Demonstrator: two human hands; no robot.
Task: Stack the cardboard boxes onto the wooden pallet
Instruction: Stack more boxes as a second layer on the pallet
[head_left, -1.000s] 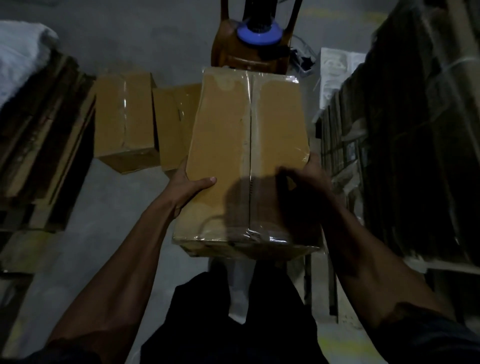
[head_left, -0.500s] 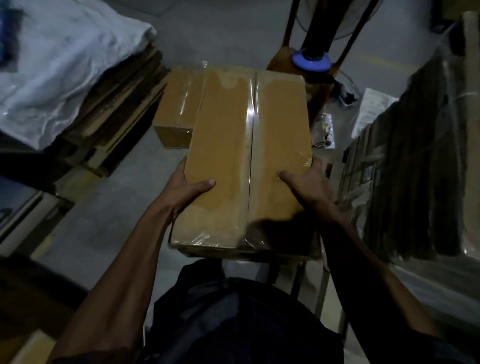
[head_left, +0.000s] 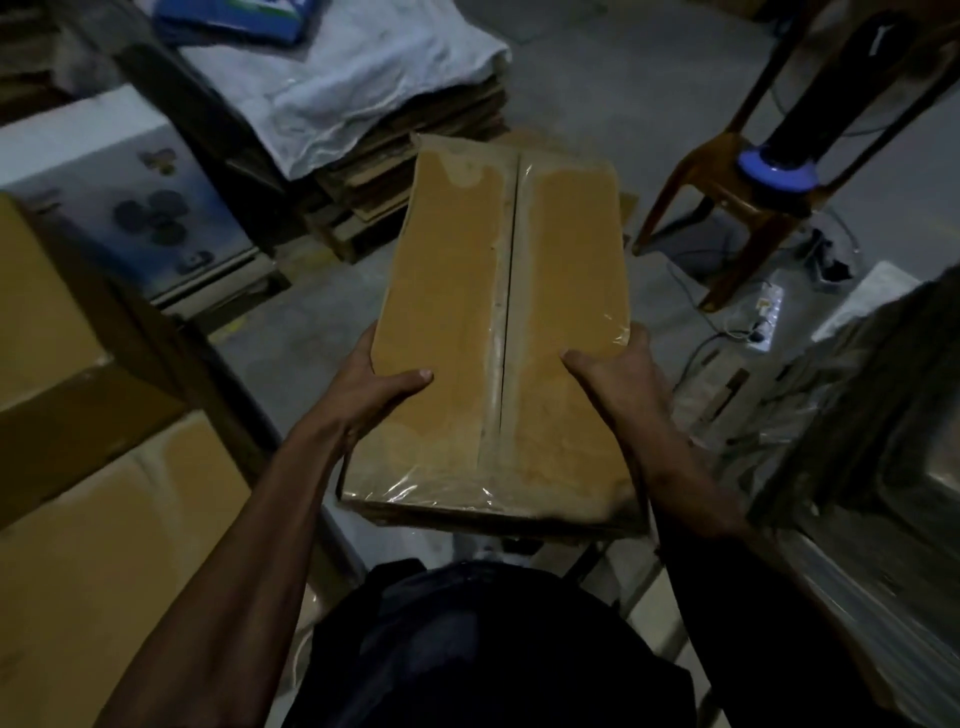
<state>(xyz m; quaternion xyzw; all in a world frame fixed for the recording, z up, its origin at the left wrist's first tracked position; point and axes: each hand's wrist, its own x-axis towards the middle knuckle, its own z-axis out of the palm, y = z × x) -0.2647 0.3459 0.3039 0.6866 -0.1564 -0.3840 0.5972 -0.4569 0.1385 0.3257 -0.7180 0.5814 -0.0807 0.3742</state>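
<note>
I carry a long taped cardboard box (head_left: 457, 312) at waist height in front of me. My left hand (head_left: 376, 387) grips its left side with the thumb across the top. My right hand (head_left: 615, 376) grips the right side the same way. Stacked cardboard boxes (head_left: 88, 519) fill the lower left of the view, close to my left arm. No wooden pallet shows plainly in this dim view.
A pile of flattened cardboard (head_left: 395, 171) under a white sack (head_left: 363, 78) lies ahead on the left. An orange plastic chair (head_left: 727, 197) holding a fan base stands ahead on the right, with cables and a power strip (head_left: 763, 317) on the floor. Wrapped goods (head_left: 893, 415) stand on the right.
I have turned left with the box in both hands. The boxes on the floor have left the view, and the stack at lower left has come in. My grip is unchanged.
</note>
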